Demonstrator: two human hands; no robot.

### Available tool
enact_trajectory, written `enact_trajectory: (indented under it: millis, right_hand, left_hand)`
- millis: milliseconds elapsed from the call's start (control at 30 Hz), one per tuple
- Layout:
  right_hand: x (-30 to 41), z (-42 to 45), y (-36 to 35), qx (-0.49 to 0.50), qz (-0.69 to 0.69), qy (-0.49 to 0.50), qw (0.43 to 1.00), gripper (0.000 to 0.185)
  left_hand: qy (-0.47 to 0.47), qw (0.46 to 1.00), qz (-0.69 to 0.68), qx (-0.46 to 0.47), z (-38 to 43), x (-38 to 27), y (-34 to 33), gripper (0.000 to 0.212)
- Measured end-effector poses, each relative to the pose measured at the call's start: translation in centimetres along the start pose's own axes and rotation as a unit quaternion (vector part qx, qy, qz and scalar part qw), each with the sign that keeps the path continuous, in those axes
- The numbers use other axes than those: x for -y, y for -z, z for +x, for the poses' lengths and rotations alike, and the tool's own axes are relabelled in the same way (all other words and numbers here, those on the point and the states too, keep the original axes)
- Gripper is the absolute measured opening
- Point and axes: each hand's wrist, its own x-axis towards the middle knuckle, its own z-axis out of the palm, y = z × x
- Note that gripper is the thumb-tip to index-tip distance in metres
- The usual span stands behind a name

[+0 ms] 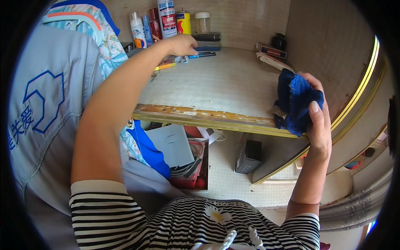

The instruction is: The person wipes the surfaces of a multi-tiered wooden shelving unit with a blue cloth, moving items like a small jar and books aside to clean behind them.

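My right hand point(319, 125) grips a bunched dark blue cloth point(300, 97) above the front edge of the shelf point(206, 82), at its right end. Across the shelf, my left hand point(182, 43) reaches to the back, with its fingertips beside a dark pen with a blue part point(206, 54). Whether those fingers hold anything is hard to see. Close to that hand are a flat dark case point(207, 47), a black cylindrical object point(212, 37), a small clear packet point(182, 59) and a yellow-orange stick-like item point(165, 66).
A spray can point(168, 18), a yellow can point(183, 22), a lidded jar point(203, 23) and several bottles line the back. Small boxes point(271, 51) and a black bottle point(279, 41) stand at right. Hanging clothes point(62, 78) crowd the left. Below sit a filled box point(206, 168) and a black carton point(249, 156).
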Motion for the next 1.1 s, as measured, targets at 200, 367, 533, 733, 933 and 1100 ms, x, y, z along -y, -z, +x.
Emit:
enact_trajectory:
  millis: [200, 367, 533, 733, 933, 1100]
  right_hand:
    - [0.5, 3.3, -1.7, -0.002, -0.205, -0.036, 0.978, 0.037]
    - [-0.9, 12.5, -3.2, -0.051, -0.435, 0.061, 0.897, 0.048]
    - [-9.5, 14.4, -6.5, 0.185, -0.601, 0.012, 0.778, 0.046]
    - [-12.2, 18.6, -12.1, 0.226, -0.630, -0.074, 0.739, 0.032]
    - [-13.5, 21.6, -19.3, 0.216, -0.639, -0.062, 0.736, 0.030]
    - [-13.0, 20.9, -17.3, 0.286, -0.520, 0.060, 0.803, 0.035]
  left_hand:
    - [0.017, 1.000, 0.014, -0.017, 0.0, -0.3, -1.5, 0.034]
    - [-0.050, 0.991, -0.073, -0.100, -0.7, 0.7, 4.0, 0.028]
    - [0.124, 0.926, -0.310, -0.175, -3.8, 2.0, 5.3, 0.028]
    - [0.124, 0.862, -0.327, -0.367, -0.5, 5.5, 1.3, 0.032]
    - [0.134, 0.836, -0.310, -0.433, 0.9, 4.6, 1.4, 0.035]
    - [0.148, 0.825, -0.368, -0.403, 0.0, 4.7, 1.0, 0.035]
